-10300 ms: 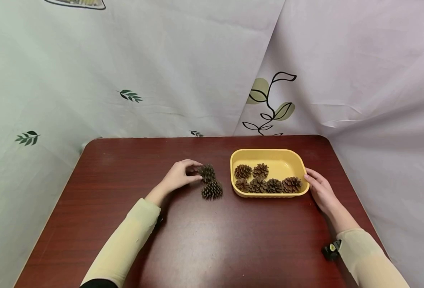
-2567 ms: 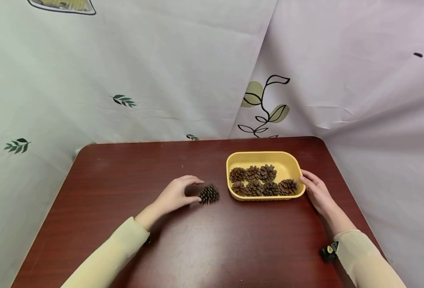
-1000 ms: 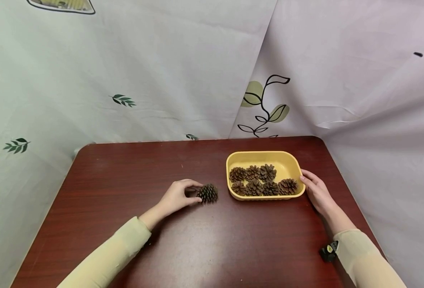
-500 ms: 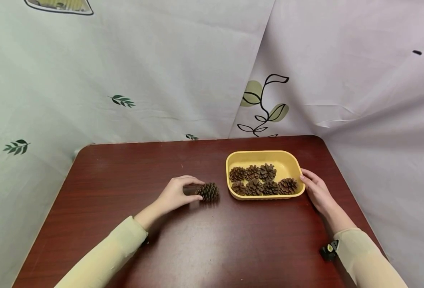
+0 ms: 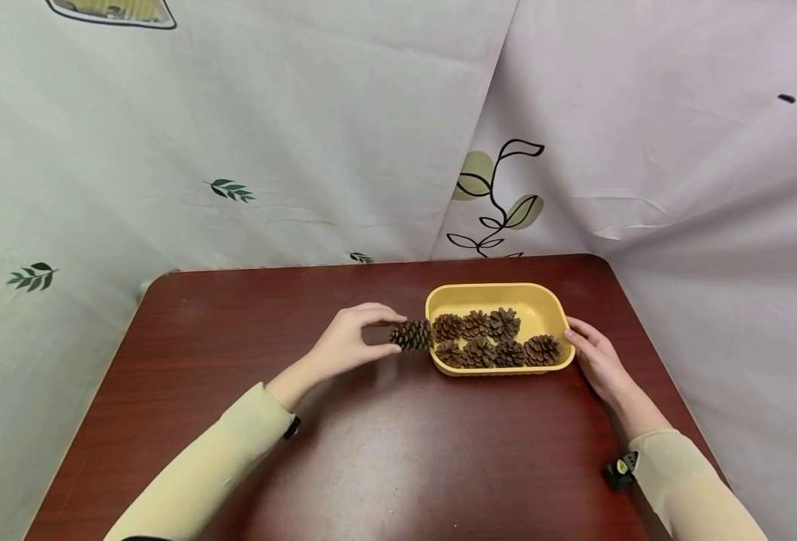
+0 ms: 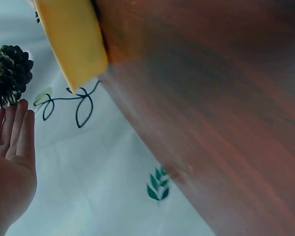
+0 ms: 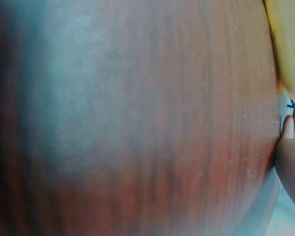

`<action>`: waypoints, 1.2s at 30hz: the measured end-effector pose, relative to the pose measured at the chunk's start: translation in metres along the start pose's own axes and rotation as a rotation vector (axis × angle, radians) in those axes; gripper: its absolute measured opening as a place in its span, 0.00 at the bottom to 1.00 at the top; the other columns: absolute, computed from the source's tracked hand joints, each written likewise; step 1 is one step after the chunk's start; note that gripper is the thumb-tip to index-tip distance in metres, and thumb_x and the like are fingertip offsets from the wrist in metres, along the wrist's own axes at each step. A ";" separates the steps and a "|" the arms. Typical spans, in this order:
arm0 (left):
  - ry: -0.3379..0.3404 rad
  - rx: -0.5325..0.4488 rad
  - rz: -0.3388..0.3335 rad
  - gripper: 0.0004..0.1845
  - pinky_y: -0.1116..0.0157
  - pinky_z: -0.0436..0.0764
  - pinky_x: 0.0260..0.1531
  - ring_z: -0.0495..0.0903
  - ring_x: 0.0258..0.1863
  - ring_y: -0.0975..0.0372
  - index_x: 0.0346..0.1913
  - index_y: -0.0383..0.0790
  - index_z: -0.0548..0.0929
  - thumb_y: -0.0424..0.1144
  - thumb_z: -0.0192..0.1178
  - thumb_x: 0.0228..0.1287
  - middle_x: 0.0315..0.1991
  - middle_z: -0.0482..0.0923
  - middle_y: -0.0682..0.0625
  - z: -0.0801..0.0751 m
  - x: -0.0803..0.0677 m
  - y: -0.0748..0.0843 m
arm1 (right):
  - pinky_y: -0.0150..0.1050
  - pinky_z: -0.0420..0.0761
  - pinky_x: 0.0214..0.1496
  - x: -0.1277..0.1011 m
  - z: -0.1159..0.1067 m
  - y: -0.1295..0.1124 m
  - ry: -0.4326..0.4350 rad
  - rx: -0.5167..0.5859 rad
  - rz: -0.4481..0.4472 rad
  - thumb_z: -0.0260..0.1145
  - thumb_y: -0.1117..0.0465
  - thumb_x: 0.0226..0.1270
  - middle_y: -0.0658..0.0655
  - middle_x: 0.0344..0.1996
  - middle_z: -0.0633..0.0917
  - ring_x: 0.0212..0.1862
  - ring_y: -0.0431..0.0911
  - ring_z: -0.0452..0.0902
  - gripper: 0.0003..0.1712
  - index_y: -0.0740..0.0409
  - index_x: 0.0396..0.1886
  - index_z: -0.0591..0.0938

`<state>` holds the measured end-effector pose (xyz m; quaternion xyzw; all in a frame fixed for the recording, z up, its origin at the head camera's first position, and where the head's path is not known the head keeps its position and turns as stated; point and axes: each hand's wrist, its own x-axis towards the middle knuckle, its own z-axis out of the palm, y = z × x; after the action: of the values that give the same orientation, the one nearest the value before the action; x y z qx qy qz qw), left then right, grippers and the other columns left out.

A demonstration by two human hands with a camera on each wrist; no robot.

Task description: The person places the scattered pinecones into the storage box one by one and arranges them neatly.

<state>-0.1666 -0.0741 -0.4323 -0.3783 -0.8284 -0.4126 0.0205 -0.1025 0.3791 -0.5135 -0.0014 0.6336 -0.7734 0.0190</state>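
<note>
Between the thumb and fingertips of my left hand (image 5: pixel 349 342) is a brown pine cone (image 5: pixel 412 335), held at the left rim of a yellow plastic basin (image 5: pixel 536 304). The left wrist view shows that pine cone (image 6: pixel 11 76) off the table, at the ends of my fingers. Inside the basin, several pine cones (image 5: pixel 478 351) lie in two rows toward the front and left. My right hand (image 5: pixel 597 361) grips the basin's right end, thumb at the rim and fingers along the outer wall. Only part of my right hand (image 7: pixel 291 157) shows in the right wrist view, just below the yellow wall.
A dark red-brown wooden table (image 5: pixel 384 451) lies under everything. Behind and beside it hangs pale cloth (image 5: pixel 344 128) printed with leaves. A small black device (image 5: pixel 619 472) is strapped at my right wrist.
My left hand has lifted the last pine cone from the table and carried it right to the basin's rim. Earlier, another pine cone went into the basin. My right hand stays at the basin.
</note>
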 end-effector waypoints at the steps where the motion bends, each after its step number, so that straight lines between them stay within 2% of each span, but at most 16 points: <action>1: -0.007 0.001 0.002 0.22 0.58 0.87 0.61 0.88 0.55 0.54 0.56 0.38 0.90 0.35 0.81 0.57 0.52 0.90 0.45 0.002 0.005 0.001 | 0.21 0.83 0.54 0.000 0.000 0.000 -0.001 -0.004 0.002 0.51 0.69 0.86 0.40 0.51 0.89 0.52 0.30 0.85 0.19 0.45 0.57 0.82; 5: -0.044 0.019 0.007 0.23 0.58 0.86 0.63 0.88 0.57 0.54 0.57 0.39 0.90 0.37 0.80 0.59 0.54 0.90 0.46 0.011 0.025 0.007 | 0.21 0.82 0.54 0.000 0.000 0.001 0.005 0.000 0.006 0.51 0.69 0.85 0.41 0.51 0.89 0.52 0.30 0.84 0.19 0.45 0.57 0.83; 14: -0.134 0.103 0.075 0.23 0.59 0.82 0.68 0.86 0.61 0.56 0.60 0.42 0.89 0.43 0.79 0.62 0.57 0.89 0.47 0.037 0.074 0.021 | 0.21 0.83 0.54 0.000 0.001 0.001 0.006 0.015 0.000 0.51 0.70 0.85 0.42 0.50 0.89 0.52 0.31 0.85 0.19 0.47 0.57 0.83; 21: -0.205 0.138 0.063 0.24 0.62 0.79 0.71 0.84 0.64 0.58 0.62 0.45 0.87 0.47 0.76 0.66 0.61 0.87 0.50 0.058 0.109 0.032 | 0.21 0.82 0.54 0.000 -0.001 0.002 0.006 0.003 0.000 0.51 0.69 0.85 0.41 0.50 0.89 0.52 0.30 0.85 0.19 0.45 0.57 0.83; 29: -0.244 0.177 0.043 0.24 0.64 0.80 0.69 0.83 0.64 0.61 0.64 0.47 0.87 0.50 0.73 0.69 0.63 0.86 0.52 0.080 0.140 0.038 | 0.21 0.82 0.54 0.000 0.000 0.001 0.014 0.007 0.007 0.51 0.69 0.85 0.41 0.50 0.89 0.52 0.30 0.84 0.19 0.44 0.56 0.84; 36: -0.277 0.207 0.016 0.24 0.66 0.78 0.70 0.81 0.66 0.62 0.65 0.48 0.86 0.51 0.72 0.71 0.64 0.85 0.53 0.098 0.160 0.042 | 0.21 0.82 0.54 0.001 0.000 0.002 0.001 0.015 0.003 0.50 0.69 0.86 0.40 0.51 0.89 0.52 0.30 0.84 0.21 0.44 0.56 0.84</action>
<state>-0.2266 0.1079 -0.4140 -0.4340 -0.8584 -0.2686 -0.0519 -0.1037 0.3792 -0.5152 -0.0002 0.6279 -0.7780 0.0198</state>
